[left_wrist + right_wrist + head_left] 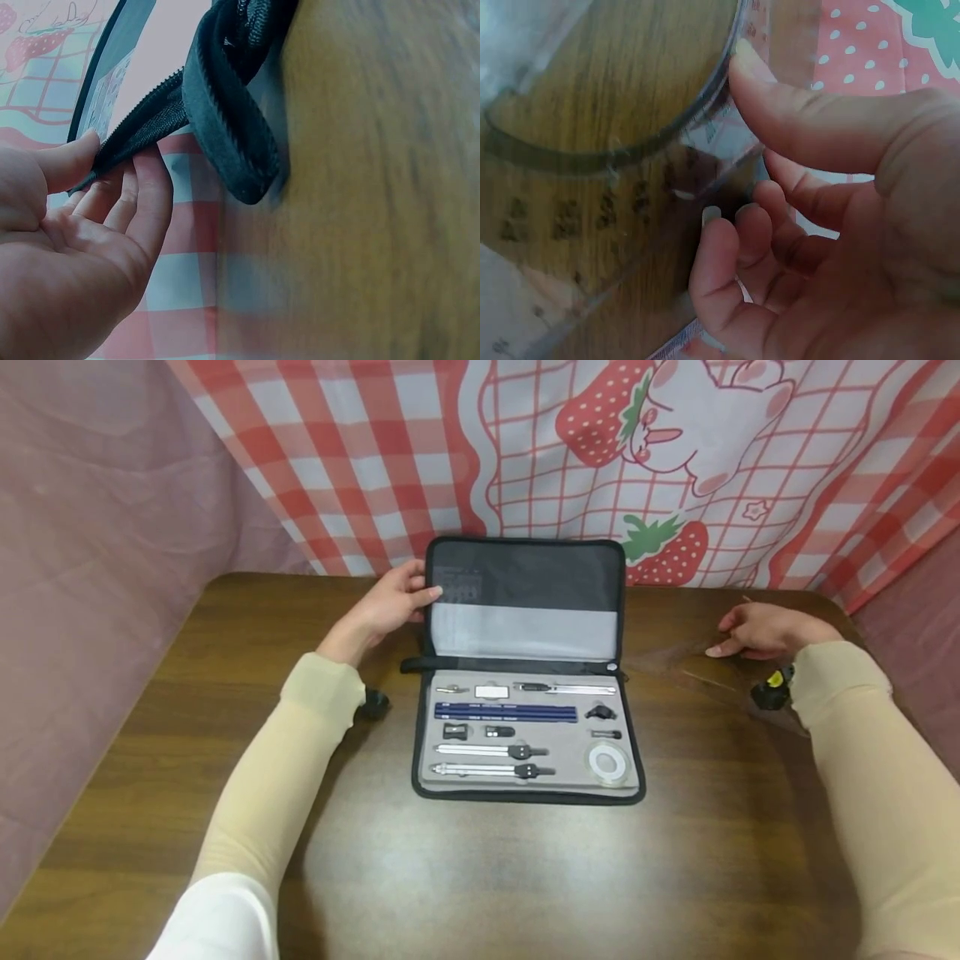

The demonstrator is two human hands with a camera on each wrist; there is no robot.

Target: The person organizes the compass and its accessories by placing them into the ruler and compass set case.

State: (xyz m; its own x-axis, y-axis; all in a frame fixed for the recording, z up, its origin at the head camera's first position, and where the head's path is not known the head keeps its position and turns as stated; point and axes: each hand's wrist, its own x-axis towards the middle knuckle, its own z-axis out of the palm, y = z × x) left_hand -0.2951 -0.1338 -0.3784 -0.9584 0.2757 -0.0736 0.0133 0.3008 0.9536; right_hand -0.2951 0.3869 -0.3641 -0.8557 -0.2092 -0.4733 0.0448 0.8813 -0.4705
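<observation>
Hand at left (390, 602) pinching the lid's (525, 575) left edge. Just right of it, case (528, 798) lying open on the counter's (517, 885) far side, hinge and pencils (506, 713) running left to right; well left of the other hand, so nearer the left one. Farther right, hand (772, 631) pinching marked clear plastic (607, 202), between itself and the case.

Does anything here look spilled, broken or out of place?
I see no spill or breakage, and the drawing tools sit neatly in the case. One small oddity: a black zipper strip pokes out as a loose loop on the left side, by the fold near the left grip, instead of following the rim.
</observation>
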